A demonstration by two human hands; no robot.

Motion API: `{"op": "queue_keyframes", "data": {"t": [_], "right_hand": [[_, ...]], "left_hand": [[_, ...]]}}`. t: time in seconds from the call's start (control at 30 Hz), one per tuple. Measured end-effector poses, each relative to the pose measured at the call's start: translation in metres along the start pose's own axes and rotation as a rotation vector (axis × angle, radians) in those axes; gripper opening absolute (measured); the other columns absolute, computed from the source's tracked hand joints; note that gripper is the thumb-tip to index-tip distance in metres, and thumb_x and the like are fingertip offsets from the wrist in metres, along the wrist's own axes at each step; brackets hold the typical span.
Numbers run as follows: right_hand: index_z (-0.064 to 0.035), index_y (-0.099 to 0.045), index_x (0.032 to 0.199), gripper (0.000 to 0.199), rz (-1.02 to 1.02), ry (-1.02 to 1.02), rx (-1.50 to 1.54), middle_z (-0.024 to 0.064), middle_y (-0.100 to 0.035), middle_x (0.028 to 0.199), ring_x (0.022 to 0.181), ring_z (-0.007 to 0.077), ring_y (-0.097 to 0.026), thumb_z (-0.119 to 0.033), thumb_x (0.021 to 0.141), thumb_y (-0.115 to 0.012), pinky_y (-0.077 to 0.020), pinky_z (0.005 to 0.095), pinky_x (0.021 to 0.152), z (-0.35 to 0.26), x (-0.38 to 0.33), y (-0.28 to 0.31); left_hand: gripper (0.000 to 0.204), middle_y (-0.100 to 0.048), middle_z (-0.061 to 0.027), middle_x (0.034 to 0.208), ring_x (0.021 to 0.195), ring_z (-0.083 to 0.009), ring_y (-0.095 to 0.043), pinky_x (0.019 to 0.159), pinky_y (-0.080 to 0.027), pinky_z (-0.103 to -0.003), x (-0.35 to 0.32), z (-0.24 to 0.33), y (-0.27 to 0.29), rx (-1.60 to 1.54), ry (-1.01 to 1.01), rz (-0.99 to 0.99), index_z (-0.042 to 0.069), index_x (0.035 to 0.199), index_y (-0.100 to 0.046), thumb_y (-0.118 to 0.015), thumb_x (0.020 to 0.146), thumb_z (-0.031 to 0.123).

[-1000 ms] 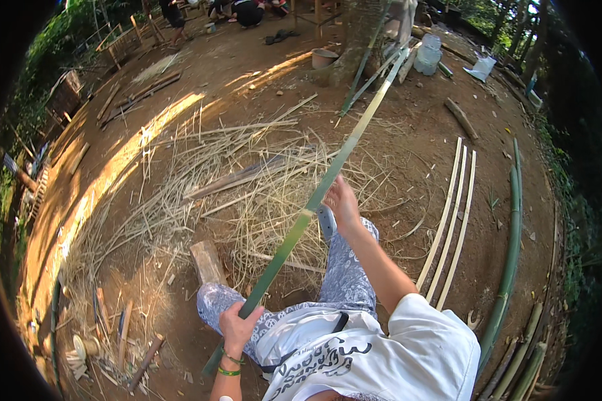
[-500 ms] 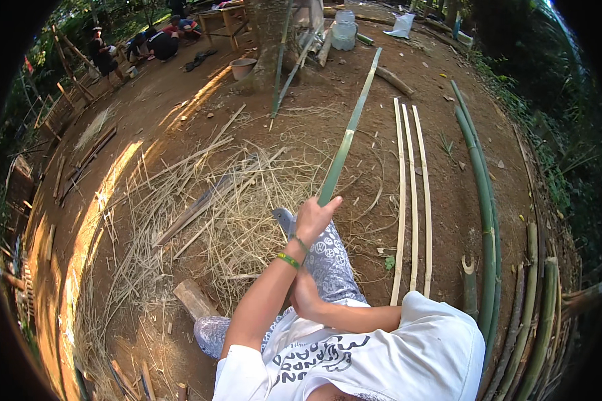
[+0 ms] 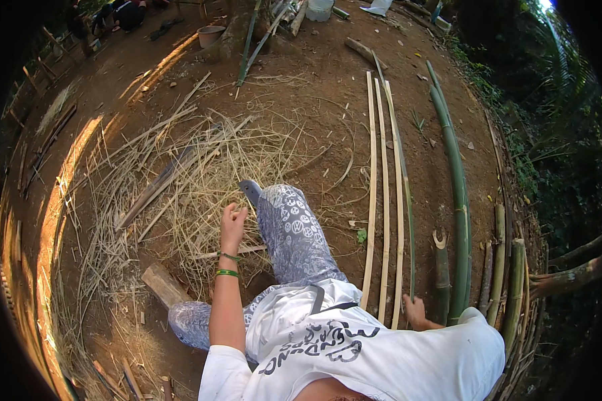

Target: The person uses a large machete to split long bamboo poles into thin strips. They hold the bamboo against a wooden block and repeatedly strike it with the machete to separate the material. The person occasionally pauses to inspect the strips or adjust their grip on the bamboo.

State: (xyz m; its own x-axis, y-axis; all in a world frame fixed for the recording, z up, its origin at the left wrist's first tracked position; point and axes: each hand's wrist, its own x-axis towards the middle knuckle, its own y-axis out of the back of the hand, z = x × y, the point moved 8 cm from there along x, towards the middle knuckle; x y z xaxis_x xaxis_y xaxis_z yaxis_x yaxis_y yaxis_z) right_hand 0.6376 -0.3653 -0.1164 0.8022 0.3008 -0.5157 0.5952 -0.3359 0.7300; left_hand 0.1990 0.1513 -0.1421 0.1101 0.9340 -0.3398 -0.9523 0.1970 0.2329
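Green strip lies down the right flank, right hand at its near end

With the middle of the view as the clock's centre, here's the right hand [image 3: 416, 313] between four and five o'clock, fingers right at the near end of the green strip [image 3: 409, 227]; whether they grip it or merely touch, I can't tell. The strip runs from one o'clock down past three, just beside three pale strips [image 3: 385, 194], with green poles [image 3: 456, 180] farther out at three.

And the left hand [image 3: 233, 224], just past eight o'clock: free, fingers loosely curled, nothing in it, in front of the shavings [image 3: 201, 177] that spread toward ten. There's a wooden block [image 3: 165, 285] at eight, too, and a bucket [image 3: 211, 35] at eleven.

On to the writing: bold dark lettering crosses the white shirt [image 3: 274, 377] at six o'clock, and pale round emblems cover the grey trousers [image 3: 301, 254]. The yellow-green wristband [image 3: 227, 273] is too small to read.
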Motion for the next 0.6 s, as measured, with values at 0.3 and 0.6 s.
{"op": "queue_keyframes", "data": {"t": [0.3, 0.6], "right_hand": [[0.0015, -0.070, 0.109, 0.049, -0.687, -0.119, -0.843, 0.0253, -0.071, 0.103, 0.103, 0.0392, -0.068, -0.043, 0.092, -0.060, -0.0525, 0.0464, 0.088, 0.173, -0.005, -0.130], [0.0023, -0.062, 0.116, 0.021, 0.003, 1.248, 0.236, 0.0130, -0.067, 0.105, 0.094, 0.0221, -0.066, -0.012, 0.101, -0.057, -0.0533, 0.0354, 0.084, -0.407, -0.046, -0.148]], "left_hand": [[0.067, -0.069, -0.0154, 0.107, 0.102, -0.0318, -0.065, 0.093, -0.050, -0.045, -0.059, -0.189, 0.032, 0.184, 0.411, 0.022, 0.000, 0.143, -0.047, -0.063, 0.094, 0.043], [0.052, -0.071, -0.0108, 0.104, 0.097, -0.0274, -0.066, 0.091, -0.051, -0.042, -0.124, -0.124, 0.123, 0.125, 0.114, 0.331, 0.001, 0.134, -0.056, -0.065, 0.095, 0.034]]}}
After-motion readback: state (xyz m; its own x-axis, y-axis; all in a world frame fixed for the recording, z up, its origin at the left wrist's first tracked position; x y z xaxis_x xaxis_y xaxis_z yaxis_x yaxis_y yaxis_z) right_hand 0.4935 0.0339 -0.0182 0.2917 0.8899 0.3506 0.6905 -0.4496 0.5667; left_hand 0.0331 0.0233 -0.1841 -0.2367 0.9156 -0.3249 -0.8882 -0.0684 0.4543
